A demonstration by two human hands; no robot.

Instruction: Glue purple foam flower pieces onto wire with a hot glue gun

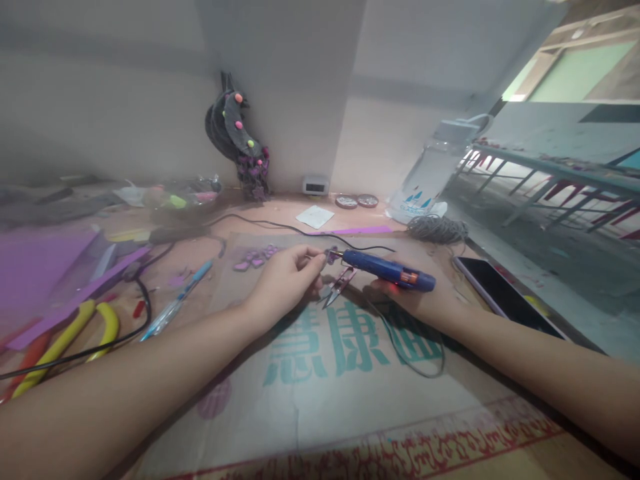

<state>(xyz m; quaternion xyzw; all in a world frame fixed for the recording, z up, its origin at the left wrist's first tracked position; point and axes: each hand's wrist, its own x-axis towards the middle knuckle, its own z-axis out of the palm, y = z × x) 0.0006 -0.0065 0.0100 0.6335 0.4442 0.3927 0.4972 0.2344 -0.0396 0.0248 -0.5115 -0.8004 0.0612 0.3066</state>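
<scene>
My left hand pinches a small purple piece between thumb and forefinger. My right hand is wrapped round a blue hot glue gun, whose metal tip touches or nearly touches that piece. An orange-red glow shows at the gun's rear. Small thread snips lie on the printed paper sheet between my hands. A grey cord loops across the sheet below my right hand. Several purple cut-out shapes rest on the sheet beyond my left hand.
Left are yellow-handled pliers, a blue pen, purple sheets and a black cable. Right are a phone, a ball of grey yarn and a water bottle. A grey crescent decoration hangs against the wall.
</scene>
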